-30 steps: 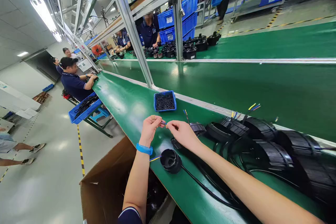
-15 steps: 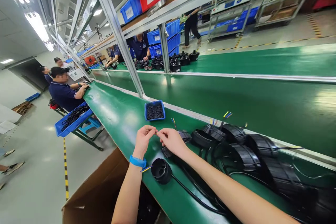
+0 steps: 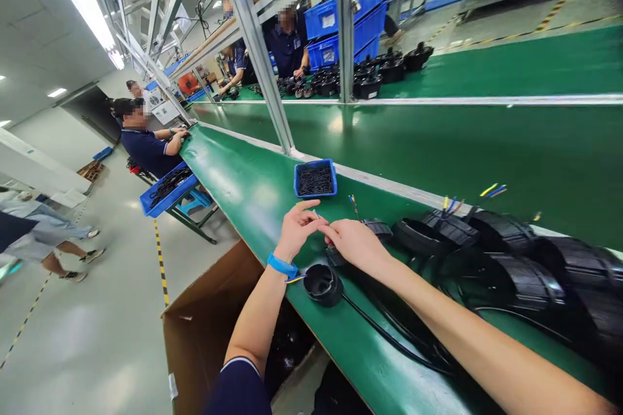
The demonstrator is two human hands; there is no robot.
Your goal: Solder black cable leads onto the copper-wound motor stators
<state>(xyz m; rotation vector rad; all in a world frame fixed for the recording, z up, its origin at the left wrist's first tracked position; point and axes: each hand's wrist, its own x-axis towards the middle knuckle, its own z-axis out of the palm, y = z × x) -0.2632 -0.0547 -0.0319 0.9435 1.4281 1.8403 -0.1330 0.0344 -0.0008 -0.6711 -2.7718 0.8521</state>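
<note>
My left hand (image 3: 298, 232), with a blue band at the wrist, pinches the thin coloured wire ends (image 3: 316, 213) that poke up between thumb and forefinger. Against its fingertips is my right hand (image 3: 354, 241), closed in a pinch; whatever it grips is hidden. Below the hands a round black housing (image 3: 323, 286) sits on the green bench (image 3: 233, 185), its black cable running off to the right and blue and yellow wires sticking out on its left. Just beyond the hands stands a small blue bin (image 3: 315, 195) full of short black pieces.
Black housings with cables (image 3: 525, 279) are heaped along the right. A metal post (image 3: 257, 55) rises behind the bin. An open cardboard box (image 3: 209, 318) is below the bench edge. Co-workers sit at the left, near a blue tray of cables (image 3: 168, 191), and across the bench.
The view has swung left and down, so the bench and bin appear farther right and higher. Both hands stay together, and coloured wire tips now show above the left thumb.
</note>
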